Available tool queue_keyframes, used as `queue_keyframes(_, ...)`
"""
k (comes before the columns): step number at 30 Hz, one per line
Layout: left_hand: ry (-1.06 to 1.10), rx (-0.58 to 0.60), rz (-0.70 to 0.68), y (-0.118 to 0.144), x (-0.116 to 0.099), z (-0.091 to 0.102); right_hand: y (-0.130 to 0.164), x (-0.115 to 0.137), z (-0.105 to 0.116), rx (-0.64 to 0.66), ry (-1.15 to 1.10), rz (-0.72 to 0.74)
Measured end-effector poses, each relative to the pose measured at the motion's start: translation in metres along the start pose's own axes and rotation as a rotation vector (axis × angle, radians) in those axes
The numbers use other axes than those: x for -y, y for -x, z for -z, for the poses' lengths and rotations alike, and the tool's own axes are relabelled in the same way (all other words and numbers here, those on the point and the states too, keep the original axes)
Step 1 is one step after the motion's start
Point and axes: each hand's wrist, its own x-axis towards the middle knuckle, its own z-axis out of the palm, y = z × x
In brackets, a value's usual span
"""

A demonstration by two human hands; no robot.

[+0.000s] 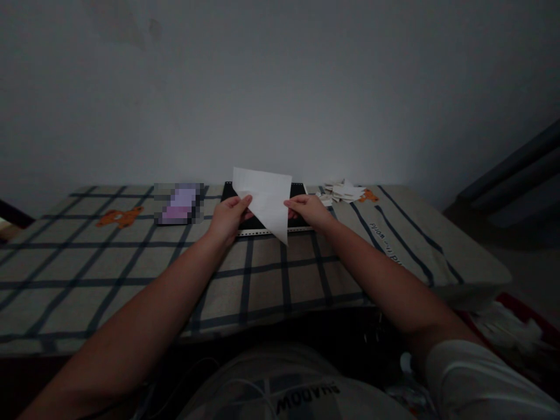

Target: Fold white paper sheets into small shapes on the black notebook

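A white sheet of paper [266, 198], folded into a triangle with its tip pointing down, is held up between both hands. My left hand [227, 217] pinches its left edge and my right hand [310, 210] pinches its right edge. Behind and below the paper lies a black mat [301, 190] with a white ruled front edge, flat on the table.
The table wears a beige cloth [131, 262] with dark blue checks and orange bear prints. A pile of white paper scraps [343, 191] lies right of the mat. A blurred purple object [178, 204] sits to the left. A grey wall stands close behind.
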Motion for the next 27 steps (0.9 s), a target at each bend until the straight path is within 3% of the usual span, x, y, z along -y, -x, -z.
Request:
queue_keyframes(14, -0.041, -0.025, -0.096, -0.009, 0.004, 0.009, 0.004, 0.009, -0.002, -0.004, 0.043, -0.098)
queue_keyframes(16, -0.166, -0.086, -0.211, -0.011, 0.005, 0.01, 0.005, 0.011, -0.003, -0.017, 0.065, -0.113)
queue_keyframes(19, -0.573, -0.198, -0.523, -0.008, 0.005, 0.011, 0.005, 0.01, -0.004, -0.093, 0.126, -0.129)
queue_keyframes(20, -0.746, -0.166, -0.621, -0.005, 0.004, 0.01, 0.005, 0.01, -0.005, -0.127, 0.154, -0.127)
queue_keyframes(22, -1.039, 0.034, -0.763, 0.004, 0.003, 0.007, 0.003, 0.007, -0.006, -0.177, 0.225, -0.123)
queue_keyframes(24, -1.254, 0.28, -0.759, 0.012, 0.005, 0.002, 0.002, 0.004, -0.006, -0.198, 0.313, -0.11)
queue_keyframes(27, -1.447, 0.491, -0.684, 0.019, 0.009, -0.005, 0.0, -0.001, -0.007, -0.176, 0.498, -0.052)
